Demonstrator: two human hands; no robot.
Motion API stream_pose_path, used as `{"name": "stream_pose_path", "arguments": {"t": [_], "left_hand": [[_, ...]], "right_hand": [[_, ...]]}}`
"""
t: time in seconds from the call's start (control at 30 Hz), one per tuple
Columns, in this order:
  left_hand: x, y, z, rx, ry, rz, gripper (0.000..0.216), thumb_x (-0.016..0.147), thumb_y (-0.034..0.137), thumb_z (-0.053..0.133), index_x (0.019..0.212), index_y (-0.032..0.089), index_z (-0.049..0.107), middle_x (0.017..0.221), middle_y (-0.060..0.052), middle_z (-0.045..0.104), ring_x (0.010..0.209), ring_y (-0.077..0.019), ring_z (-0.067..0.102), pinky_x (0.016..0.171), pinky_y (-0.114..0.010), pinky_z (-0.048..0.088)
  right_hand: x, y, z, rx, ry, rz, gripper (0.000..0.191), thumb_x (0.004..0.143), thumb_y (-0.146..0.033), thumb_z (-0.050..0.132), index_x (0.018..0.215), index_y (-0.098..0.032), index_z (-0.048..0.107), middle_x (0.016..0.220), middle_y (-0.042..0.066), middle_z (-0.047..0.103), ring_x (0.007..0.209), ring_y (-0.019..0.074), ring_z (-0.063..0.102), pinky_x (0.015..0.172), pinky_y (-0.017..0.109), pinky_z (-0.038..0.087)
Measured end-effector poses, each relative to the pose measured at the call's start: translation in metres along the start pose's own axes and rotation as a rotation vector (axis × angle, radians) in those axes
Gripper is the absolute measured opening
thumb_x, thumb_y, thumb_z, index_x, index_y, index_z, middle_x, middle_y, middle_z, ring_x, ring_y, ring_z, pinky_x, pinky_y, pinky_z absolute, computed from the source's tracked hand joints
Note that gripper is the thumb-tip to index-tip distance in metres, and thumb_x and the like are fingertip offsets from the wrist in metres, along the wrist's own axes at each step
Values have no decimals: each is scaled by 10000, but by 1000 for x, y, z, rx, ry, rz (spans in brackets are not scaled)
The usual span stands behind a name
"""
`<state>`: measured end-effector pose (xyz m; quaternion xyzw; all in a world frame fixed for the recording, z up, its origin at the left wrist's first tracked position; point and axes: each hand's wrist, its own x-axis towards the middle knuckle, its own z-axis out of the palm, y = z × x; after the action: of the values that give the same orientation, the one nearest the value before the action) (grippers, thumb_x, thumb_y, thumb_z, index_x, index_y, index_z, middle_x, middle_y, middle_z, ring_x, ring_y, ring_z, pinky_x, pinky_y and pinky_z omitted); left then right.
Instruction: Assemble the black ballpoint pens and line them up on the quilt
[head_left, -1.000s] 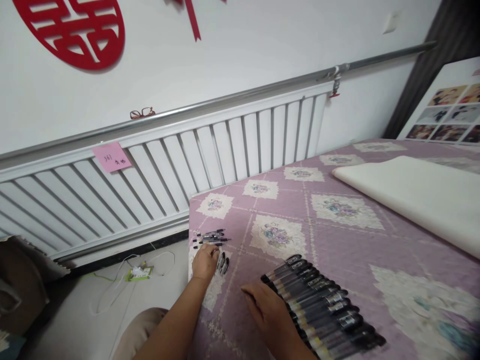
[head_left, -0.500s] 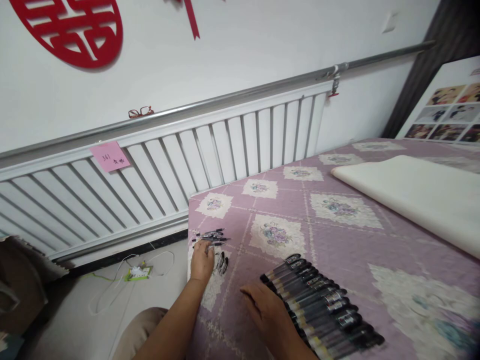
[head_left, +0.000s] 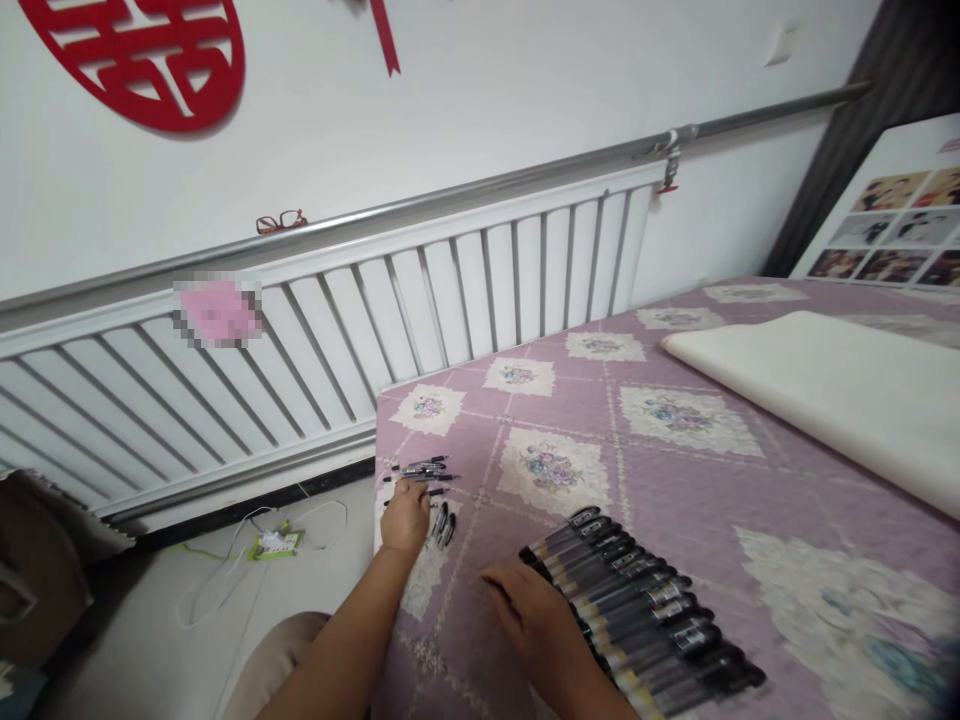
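Observation:
My left hand (head_left: 406, 517) reaches down at the table's left corner, its fingers curled against a small heap of slim black pen parts (head_left: 424, 468). Its fingertips are partly hidden, so what they grip does not show. Just right of that hand lie a few black pen caps (head_left: 445, 524). My right hand (head_left: 531, 612) rests on the cloth, fingers stretched to the left and nothing visible in them. Against its right side lies a slanting row of several clear-barrelled gel pens (head_left: 637, 610) with black ends; the hand and forearm cover part of the row.
A purple floral tablecloth (head_left: 577, 400) covers the table. A folded cream sheet (head_left: 825, 380) lies at its right. Behind stands a white radiator (head_left: 450, 290) with glasses (head_left: 281, 222) on its pipe. A power strip (head_left: 275, 545) with cords is on the floor.
My left hand has shifted very slightly at the heap of pen parts. The right hand, the pen row and the caps look the same.

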<state>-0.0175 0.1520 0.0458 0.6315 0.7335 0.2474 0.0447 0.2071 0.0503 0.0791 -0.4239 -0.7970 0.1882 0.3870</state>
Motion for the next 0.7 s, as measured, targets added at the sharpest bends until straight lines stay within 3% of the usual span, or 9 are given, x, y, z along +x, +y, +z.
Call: {"name": "stream_pose_path", "arguments": {"t": [0.17, 0.3, 0.47, 0.7], "left_hand": [[4, -3, -17, 11, -47, 45, 154, 807, 214, 530, 822, 243, 680, 949, -45, 613, 887, -190, 574, 809, -288, 423], [2, -5, -26, 4, -29, 57, 125, 789, 205, 546, 844, 227, 656, 921, -41, 628, 900, -196, 555, 799, -288, 402], [-3, -3, -20, -69, -65, 76, 167, 842, 167, 439, 852, 190, 604, 739, 2, 612, 710, -137, 553, 665, -229, 401], [0, 0, -22, -122, -154, 155, 145, 767, 151, 545, 864, 192, 644, 825, -10, 627, 812, -152, 551, 723, -239, 393]], "right_hand": [[0, 1, -1, 11, 10, -8, 220, 844, -169, 422, 914, -226, 623, 859, 42, 691, 805, 184, 643, 720, 298, 517], [-1, 1, -2, 3, 19, -17, 216, 841, -157, 425, 910, -222, 619, 849, 42, 687, 796, 186, 641, 715, 306, 518], [-1, 4, -1, -9, 32, -44, 218, 837, -138, 429, 926, -215, 613, 857, 44, 683, 805, 186, 642, 728, 311, 520], [-2, 5, -1, -16, 17, -39, 216, 849, -139, 419, 927, -207, 608, 861, 52, 679, 813, 190, 635, 731, 317, 517]]}}
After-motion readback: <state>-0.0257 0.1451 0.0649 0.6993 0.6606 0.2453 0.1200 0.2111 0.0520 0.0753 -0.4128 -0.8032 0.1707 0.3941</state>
